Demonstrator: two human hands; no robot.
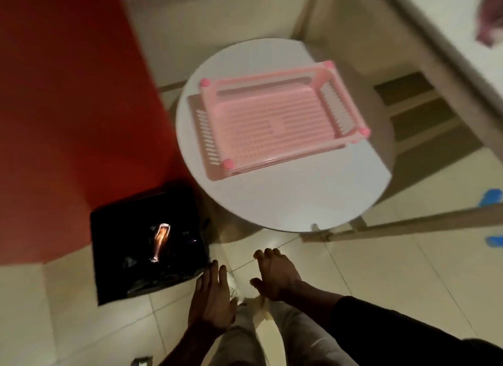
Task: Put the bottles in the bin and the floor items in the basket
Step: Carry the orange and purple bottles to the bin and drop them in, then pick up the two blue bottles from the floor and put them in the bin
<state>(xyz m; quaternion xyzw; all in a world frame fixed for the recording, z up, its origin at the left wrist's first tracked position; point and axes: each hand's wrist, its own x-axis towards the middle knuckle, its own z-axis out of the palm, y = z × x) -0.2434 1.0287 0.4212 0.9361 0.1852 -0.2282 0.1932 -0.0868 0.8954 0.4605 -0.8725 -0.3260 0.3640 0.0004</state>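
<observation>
Nearest, the left hand [212, 297] and right hand [275, 276] hang above the tiled floor with fingers loosely straight, both holding nothing. Just left of them stands the black bin [109, 256], with one bottle [160, 240] lying inside. Beyond is a round white table [285, 199] carrying the pink basket [258, 131]. Two blurred blue things [492, 197] lie on the floor far right.
</observation>
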